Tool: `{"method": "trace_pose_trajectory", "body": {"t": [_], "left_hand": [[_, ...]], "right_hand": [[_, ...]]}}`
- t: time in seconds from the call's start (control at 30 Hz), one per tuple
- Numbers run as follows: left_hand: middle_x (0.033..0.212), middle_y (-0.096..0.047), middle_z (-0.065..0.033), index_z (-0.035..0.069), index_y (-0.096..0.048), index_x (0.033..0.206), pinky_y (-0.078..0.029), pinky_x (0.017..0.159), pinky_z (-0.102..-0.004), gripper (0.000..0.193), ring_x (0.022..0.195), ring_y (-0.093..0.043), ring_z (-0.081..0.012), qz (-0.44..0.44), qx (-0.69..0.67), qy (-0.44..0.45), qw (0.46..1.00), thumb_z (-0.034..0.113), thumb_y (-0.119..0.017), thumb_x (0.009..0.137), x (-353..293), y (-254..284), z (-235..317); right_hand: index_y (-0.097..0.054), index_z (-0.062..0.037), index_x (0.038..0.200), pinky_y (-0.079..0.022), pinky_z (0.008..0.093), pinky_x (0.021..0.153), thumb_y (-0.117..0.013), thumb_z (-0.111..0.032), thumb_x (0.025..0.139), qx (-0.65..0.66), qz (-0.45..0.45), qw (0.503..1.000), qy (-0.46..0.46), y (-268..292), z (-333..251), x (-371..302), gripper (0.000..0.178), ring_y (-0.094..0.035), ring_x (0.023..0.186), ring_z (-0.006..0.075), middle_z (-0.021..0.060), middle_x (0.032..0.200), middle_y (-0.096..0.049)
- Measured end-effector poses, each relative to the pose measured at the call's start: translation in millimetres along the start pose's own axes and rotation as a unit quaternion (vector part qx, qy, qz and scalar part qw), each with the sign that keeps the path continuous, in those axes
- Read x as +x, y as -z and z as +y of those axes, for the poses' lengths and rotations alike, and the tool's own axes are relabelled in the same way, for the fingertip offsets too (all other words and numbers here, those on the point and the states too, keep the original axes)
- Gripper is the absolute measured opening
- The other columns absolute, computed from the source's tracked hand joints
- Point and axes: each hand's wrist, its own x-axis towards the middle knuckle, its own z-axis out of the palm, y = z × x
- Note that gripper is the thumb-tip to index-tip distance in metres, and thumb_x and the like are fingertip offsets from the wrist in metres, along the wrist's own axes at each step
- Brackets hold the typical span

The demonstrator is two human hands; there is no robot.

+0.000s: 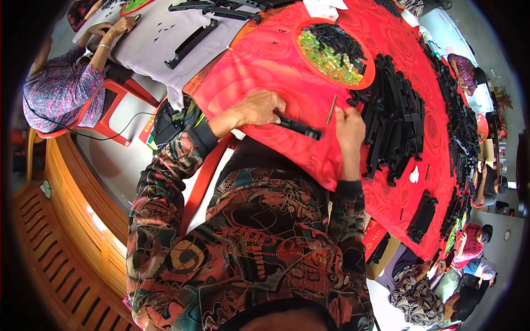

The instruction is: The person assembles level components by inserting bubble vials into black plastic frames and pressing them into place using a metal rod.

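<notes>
My left hand (258, 109) is closed round one end of a long black plastic part (301, 128), which lies low over the red tablecloth (248, 83). To its right, my right hand (350, 132) is closed, with a thin metal rod (331, 109) at its fingertips. The rod points away from me and stands apart from the black part. Beyond both hands sits an orange-red basin (301, 59) holding small green-yellow pieces (323, 52) and small black pieces (338, 39). Beside my right hand lies a heap of long black plastic parts (393, 118).
More black parts (424, 216) lie along the table at right. A pale cloth-covered table (141, 52) adjoins at upper left, where a person (66, 94) sits on a red chair (124, 107). Other people (417, 295) work at the far right. A wooden bench (72, 243) stands at lower left.
</notes>
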Motion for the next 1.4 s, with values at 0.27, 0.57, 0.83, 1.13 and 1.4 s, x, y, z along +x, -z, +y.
{"method": "trace_pose_trajectory", "body": {"t": [0.27, 0.57, 0.83, 1.13, 1.4], "left_hand": [[0.099, -0.063, -0.0127, 0.009, -0.063, 0.102, -0.039, 0.093, -0.0436, 0.031, 0.104, -0.054, -0.0312, -0.024, 0.14, -0.082, 0.986, 0.009, -0.07, 0.072, 16, 8, 10], [0.106, -0.058, -0.0113, 0.003, -0.057, 0.112, -0.046, 0.081, -0.0374, 0.04, 0.093, -0.054, -0.0271, 0.219, 0.34, -0.226, 0.886, 0.017, -0.06, 0.074, -13, -49, 59], [0.094, -0.057, -0.0081, 0.009, -0.055, 0.114, -0.045, 0.08, -0.0385, 0.039, 0.096, -0.052, -0.0261, 0.102, 0.33, -0.262, 0.901, 0.015, -0.056, 0.075, -12, -49, 61], [0.1, -0.053, -0.0043, 0.016, -0.06, 0.094, -0.039, 0.094, -0.0394, 0.021, 0.105, -0.046, -0.0222, 0.035, 0.354, -0.376, 0.856, 0.02, -0.057, 0.074, -51, -20, 38], [0.113, -0.054, -0.0112, 0.005, -0.06, 0.093, -0.04, 0.089, -0.0408, 0.023, 0.107, -0.05, -0.0284, 0.085, 0.161, -0.269, 0.946, 0.014, -0.063, 0.072, -74, -33, 35]], "right_hand": [[-0.06, -0.0013, 0.08, -0.051, 0.0473, 0.069, -0.067, -0.03, 0.08, -0.043, -0.076, 0.995, -0.056, -24, 6, 20, 0.029, -0.064, 0.082, 0.0391, 0.0192, 0.082, -0.066], [-0.061, -0.0007, 0.077, -0.044, 0.0241, 0.054, -0.064, -0.009, 0.084, 0.374, -0.08, 0.916, -0.121, 2, 14, -15, 0.011, -0.057, 0.056, 0.0124, 0.008, 0.07, -0.065], [-0.054, -0.0017, 0.093, -0.054, 0.0291, 0.057, -0.053, -0.009, 0.093, 0.589, -0.074, 0.798, -0.105, 39, 7, -39, 0.008, -0.062, 0.061, 0.0152, 0.0092, 0.084, -0.064], [-0.055, -0.0032, 0.1, -0.031, 0.0161, 0.042, -0.053, -0.009, 0.093, 0.583, -0.125, 0.797, -0.096, 57, 7, -46, 0.01, -0.04, 0.049, 0.0027, -0.0011, 0.071, -0.051], [-0.056, -0.0028, 0.099, -0.023, 0.0161, 0.043, -0.057, -0.009, 0.091, 0.525, -0.108, 0.837, -0.11, 44, 11, -51, 0.01, -0.031, 0.05, -0.0009, -0.0065, 0.068, -0.046]]}}
